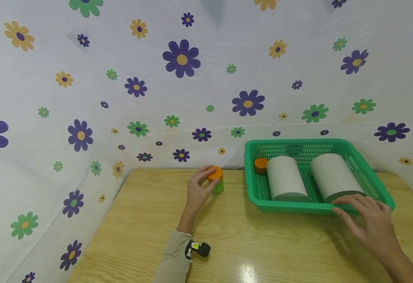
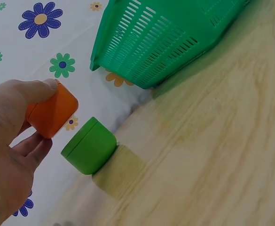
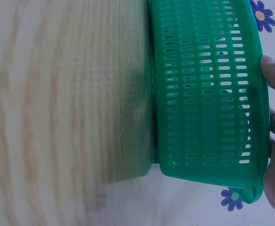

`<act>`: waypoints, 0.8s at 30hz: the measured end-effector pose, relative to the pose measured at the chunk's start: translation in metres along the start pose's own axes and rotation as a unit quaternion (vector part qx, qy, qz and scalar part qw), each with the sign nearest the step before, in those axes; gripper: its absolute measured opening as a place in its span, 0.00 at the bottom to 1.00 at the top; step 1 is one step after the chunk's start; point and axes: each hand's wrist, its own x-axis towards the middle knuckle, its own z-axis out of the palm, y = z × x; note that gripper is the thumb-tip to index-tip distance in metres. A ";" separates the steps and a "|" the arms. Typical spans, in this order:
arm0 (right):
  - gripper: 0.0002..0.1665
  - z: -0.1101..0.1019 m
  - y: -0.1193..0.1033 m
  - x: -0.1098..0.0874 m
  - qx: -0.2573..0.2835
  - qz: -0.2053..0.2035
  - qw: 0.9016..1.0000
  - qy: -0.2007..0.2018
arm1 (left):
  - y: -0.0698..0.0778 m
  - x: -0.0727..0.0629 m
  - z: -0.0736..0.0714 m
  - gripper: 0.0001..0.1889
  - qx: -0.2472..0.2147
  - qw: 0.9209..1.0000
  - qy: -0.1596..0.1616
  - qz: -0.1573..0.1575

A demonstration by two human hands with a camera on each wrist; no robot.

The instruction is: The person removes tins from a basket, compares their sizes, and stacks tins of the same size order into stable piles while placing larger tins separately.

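My left hand (image 1: 198, 189) pinches a small orange round container (image 2: 55, 113) between thumb and fingers. A matching green round container (image 2: 91, 147) stands on the table just below it, and the left wrist view shows a gap between the two. At the right, my right hand (image 1: 372, 218) grips the near rim of a green plastic basket (image 1: 280, 205), thumb outside and fingers over the edge. Inside the basket lie two large white cylinders, one on the left (image 1: 285, 177) and one on the right (image 1: 335, 175). Another orange container (image 1: 260, 166) sits in its back left corner.
The wooden table (image 1: 227, 243) meets a white flower-print cloth (image 1: 206, 86) hanging behind and at both sides. A small black camera (image 1: 202, 249) is strapped to the left wrist over a beige sleeve (image 1: 172, 257).
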 end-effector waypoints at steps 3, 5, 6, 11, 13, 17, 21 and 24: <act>0.16 0.000 -0.001 0.000 0.001 -0.001 1.000 0.000 | -0.002 -0.001 0.000 0.19 0.001 1.000 -0.003 -0.009; 0.16 0.000 -0.001 0.000 0.002 -0.002 1.000 0.000 | -0.004 -0.001 0.001 0.19 0.003 1.000 -0.004 -0.015; 0.16 0.000 -0.001 0.000 0.002 -0.002 1.000 0.000 | -0.004 -0.002 0.001 0.19 0.003 1.000 -0.004 -0.016; 0.16 0.000 -0.001 0.001 0.002 -0.004 1.000 -0.001 | -0.007 -0.002 0.001 0.19 0.005 1.000 -0.006 -0.015; 0.15 -0.001 -0.001 0.001 0.003 -0.005 1.000 -0.001 | -0.007 -0.003 0.001 0.19 0.004 1.000 -0.007 -0.017; 0.15 0.000 0.000 0.001 0.003 -0.005 1.000 -0.001 | -0.009 -0.004 0.001 0.19 -0.010 1.000 -0.008 -0.020; 0.16 0.000 0.000 0.001 0.002 -0.003 1.000 -0.002 | -0.011 -0.005 0.002 0.19 -0.020 0.999 -0.009 -0.026; 0.16 -0.001 -0.001 0.001 0.004 -0.004 1.000 -0.002 | -0.010 -0.005 0.002 0.19 -0.017 0.999 -0.008 -0.034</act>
